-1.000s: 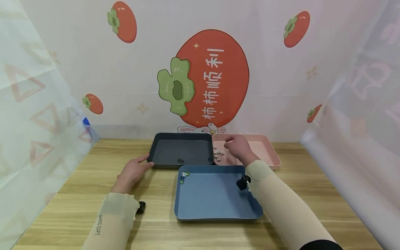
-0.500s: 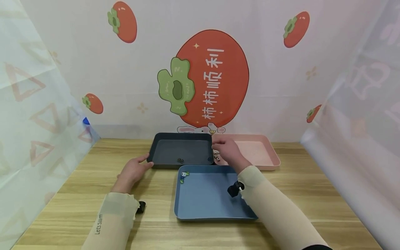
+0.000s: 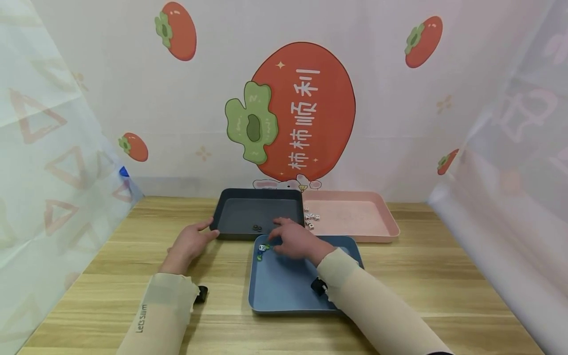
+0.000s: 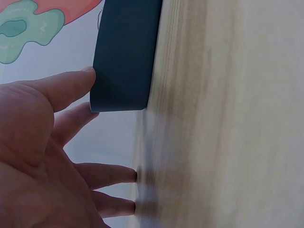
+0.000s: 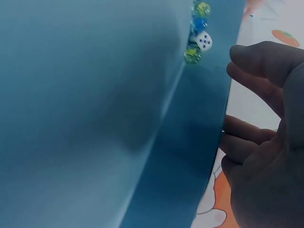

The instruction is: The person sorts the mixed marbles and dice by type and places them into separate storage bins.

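Observation:
In the head view my left hand [image 3: 189, 241] is at the near left corner of the dark grey tray [image 3: 248, 194]. Its thumb and index finger touch the tray's edge, and the other fingers are spread. My right hand [image 3: 295, 239] is over the far rim of the blue tray [image 3: 284, 296], fingers relaxed. In the right wrist view nothing shows between its thumb and index finger. A white die [image 3: 262, 248] lies in the blue tray's far left corner among yellow-green beads [image 5: 192, 54] and a blue bead [image 5: 200, 24]. Small dark beads [image 3: 257, 228] lie in the dark tray.
A pink tray [image 3: 386, 217] adjoins the dark tray on the right, with several white dice [image 3: 309, 217] along its left side. All the trays stand on a wooden table [image 3: 443, 276]. A persimmon-printed cloth [image 3: 390, 128] hangs behind.
My right hand has moved left and nearer, from the pink tray past the dice to the blue tray's far left part. My left hand stays at the dark tray's corner.

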Available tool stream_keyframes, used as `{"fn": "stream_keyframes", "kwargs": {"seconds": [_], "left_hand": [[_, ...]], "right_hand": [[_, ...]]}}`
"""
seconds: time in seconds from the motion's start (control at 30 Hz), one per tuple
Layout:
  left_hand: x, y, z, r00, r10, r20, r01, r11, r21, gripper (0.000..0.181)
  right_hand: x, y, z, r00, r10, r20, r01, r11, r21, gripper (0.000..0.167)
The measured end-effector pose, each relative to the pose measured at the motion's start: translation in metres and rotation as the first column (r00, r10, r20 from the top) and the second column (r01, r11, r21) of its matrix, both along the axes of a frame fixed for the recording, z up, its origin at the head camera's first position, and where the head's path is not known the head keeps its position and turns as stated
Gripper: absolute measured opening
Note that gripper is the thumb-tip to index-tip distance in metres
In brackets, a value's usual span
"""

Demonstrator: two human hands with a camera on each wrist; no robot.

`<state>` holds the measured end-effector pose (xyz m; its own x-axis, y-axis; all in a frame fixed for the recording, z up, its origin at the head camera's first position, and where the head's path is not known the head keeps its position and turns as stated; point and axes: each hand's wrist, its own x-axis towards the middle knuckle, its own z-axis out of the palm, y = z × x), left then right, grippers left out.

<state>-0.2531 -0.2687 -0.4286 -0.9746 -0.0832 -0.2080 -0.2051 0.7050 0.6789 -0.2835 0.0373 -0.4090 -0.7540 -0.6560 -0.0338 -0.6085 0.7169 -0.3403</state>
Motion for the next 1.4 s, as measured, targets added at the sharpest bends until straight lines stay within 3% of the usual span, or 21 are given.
{"fn": "stream_keyframes", "kwargs": {"seconds": [0.3,0.67,1.07,1.4], "left_hand": [[0.001,0.002,0.002,1.0,0.008,0.006,-0.008,1.0,0.004,0.067],[0.002,0.002,0.003,1.0,0.006,0.008,-0.006,1.0,-0.01,0.067],[0.002,0.002,0.003,1.0,0.004,0.006,-0.004,1.0,-0.017,0.067],[0.001,0.002,0.001,1.0,0.004,0.007,-0.004,1.0,-0.016,0.067]], "right_hand": [[0.0,-0.004,-0.009,1.0,0.01,0.009,-0.01,0.999,0.035,0.027],[0.001,-0.007,-0.01,1.0,0.012,0.009,-0.013,0.996,0.092,0.031],[0.001,-0.01,-0.014,0.999,0.025,-0.045,-0.018,0.99,0.14,0.02],[0.0,-0.009,-0.015,0.999,0.03,-0.043,-0.024,0.992,0.126,0.019]]}}
